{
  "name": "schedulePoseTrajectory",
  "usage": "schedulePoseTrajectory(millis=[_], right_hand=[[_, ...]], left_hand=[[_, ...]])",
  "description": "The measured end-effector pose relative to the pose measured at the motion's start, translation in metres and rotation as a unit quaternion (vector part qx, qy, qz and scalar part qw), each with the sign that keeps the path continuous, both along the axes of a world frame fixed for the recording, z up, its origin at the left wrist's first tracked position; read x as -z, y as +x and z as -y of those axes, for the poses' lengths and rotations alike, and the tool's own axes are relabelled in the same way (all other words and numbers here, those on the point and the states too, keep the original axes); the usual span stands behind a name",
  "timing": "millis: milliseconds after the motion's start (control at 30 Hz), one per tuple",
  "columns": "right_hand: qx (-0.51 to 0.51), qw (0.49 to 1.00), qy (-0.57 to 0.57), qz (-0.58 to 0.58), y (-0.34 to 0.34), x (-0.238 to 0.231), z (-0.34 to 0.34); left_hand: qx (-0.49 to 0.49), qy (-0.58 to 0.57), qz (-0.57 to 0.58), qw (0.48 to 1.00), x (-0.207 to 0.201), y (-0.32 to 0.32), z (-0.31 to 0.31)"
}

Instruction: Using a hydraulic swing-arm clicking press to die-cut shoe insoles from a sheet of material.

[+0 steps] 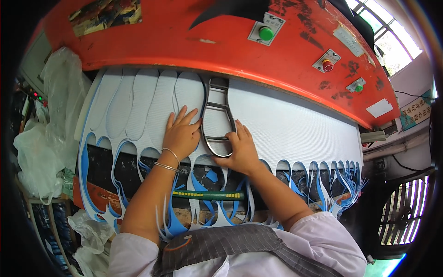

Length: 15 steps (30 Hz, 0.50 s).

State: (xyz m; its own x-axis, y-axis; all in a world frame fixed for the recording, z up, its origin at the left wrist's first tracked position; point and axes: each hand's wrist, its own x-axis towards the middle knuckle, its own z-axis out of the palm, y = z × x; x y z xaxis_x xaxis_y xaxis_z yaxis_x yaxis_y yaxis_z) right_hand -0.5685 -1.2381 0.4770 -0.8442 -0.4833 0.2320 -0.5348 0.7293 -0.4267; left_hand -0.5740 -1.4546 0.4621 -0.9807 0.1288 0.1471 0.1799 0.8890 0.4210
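Note:
A sole-shaped metal cutting die with crossbars stands on a white ribbed sheet, its far end close to the red machine head. My right hand grips the die at its near right curve, thumb by the near end and fingers along the side. My left hand lies spread on the sheet to the left of the die, its thumb side against the die's edge. Left of that hand, several sole outlines are cut side by side into the sheet.
The red machine head spans the far side, with green buttons and a red button. Blue-and-white scrap loops hang along the near edge, by a green handle-like bar. Clear plastic bags hang at left.

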Motion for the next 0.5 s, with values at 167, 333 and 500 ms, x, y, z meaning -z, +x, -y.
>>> schedulePoseTrajectory(millis=[167, 333, 500], right_hand=[[0.004, 1.000, 0.004, -0.012, -0.003, 0.005, -0.003], [-0.029, 0.982, -0.152, -0.110, 0.002, -0.052, -0.075], [0.302, 0.694, -0.589, -0.283, -0.038, -0.159, -0.272]], left_hand=[[0.013, -0.012, -0.004, 1.000, 0.000, -0.007, -0.001], [-0.097, 0.198, -0.142, 0.965, -0.029, 0.021, 0.009], [0.051, 0.275, -0.047, 0.959, -0.148, 0.029, -0.098]])
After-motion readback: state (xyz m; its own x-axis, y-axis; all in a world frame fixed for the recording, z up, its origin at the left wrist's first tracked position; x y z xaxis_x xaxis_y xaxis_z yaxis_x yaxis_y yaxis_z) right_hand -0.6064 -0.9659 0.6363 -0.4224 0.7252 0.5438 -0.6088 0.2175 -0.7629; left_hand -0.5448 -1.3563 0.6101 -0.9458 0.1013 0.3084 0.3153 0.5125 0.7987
